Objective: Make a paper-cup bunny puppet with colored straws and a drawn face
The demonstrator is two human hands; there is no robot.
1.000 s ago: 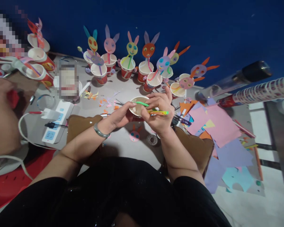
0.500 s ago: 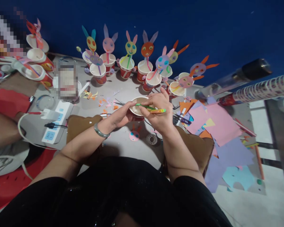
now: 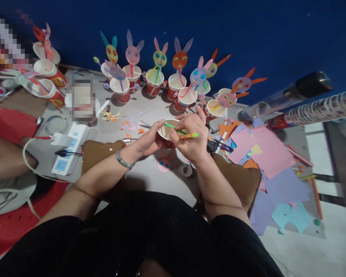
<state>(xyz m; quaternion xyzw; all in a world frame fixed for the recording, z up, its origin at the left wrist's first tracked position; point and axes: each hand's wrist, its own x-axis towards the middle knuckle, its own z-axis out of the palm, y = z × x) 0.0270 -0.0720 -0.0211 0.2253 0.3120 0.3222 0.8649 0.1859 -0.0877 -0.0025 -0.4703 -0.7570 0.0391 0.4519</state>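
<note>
My left hand point(image 3: 150, 139), with a bangle at the wrist, grips the side of a red-and-white paper cup point(image 3: 163, 132) in front of me. Pinched in my right hand point(image 3: 192, 132) over the cup's mouth is a green straw point(image 3: 169, 125). A yellow-orange strip with a green end point(image 3: 190, 135), perhaps another straw, sticks out of the same hand to the right. The left thumb is close to the green straw's tip. My right fingers hide part of the cup's rim. Nearer me lies a pink paper rabbit face point(image 3: 163, 166) beside a tape roll point(image 3: 185, 170).
Several paper cups with rabbit faces point(image 3: 155, 82) stand along the blue wall. Coloured paper sheets point(image 3: 272, 154) and scissors point(image 3: 223, 145) lie right, near a long stack of cups point(image 3: 320, 109). A power strip point(image 3: 67, 150) is left, and another person's arm point(image 3: 8, 154) beyond it.
The green straw has tilted, its left end now a little higher by my left thumb. My right hand has shifted slightly, and more of the cup's front shows.
</note>
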